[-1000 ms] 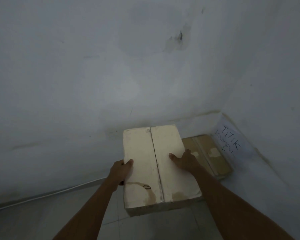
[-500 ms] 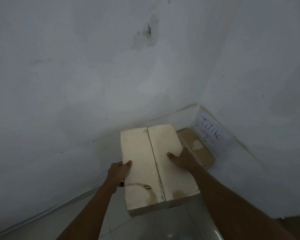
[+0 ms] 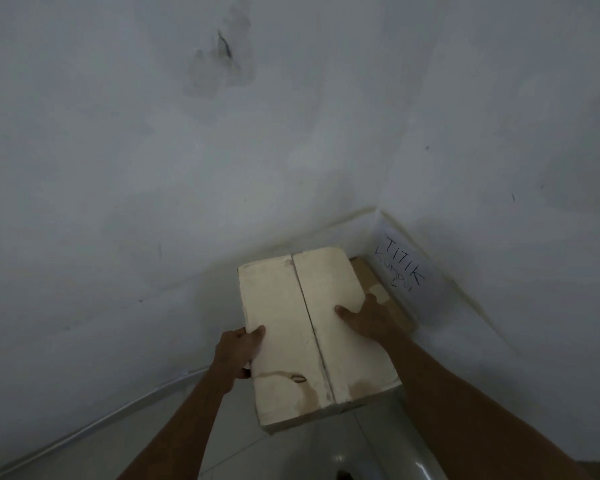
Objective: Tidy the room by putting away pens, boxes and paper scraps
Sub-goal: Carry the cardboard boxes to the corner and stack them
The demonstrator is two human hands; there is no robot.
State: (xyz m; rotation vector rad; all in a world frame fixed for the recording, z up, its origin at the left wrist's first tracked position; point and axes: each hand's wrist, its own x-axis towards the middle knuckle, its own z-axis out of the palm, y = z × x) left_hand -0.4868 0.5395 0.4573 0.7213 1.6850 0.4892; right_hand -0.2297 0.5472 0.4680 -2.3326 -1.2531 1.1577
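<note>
In the corner where two walls meet, a pale box (image 3: 309, 334) is held above the floor (image 3: 291, 455), its long axis running from the person toward the corner, the seam of its top flaps along that axis. The left hand (image 3: 238, 349) grasps its left edge, thumb on top; open floor lies on that side. The right hand (image 3: 369, 318) grips the right edge. Just beside it a brown box (image 3: 392, 306) lies under a paper sign (image 3: 400, 271) on the right wall.
</note>
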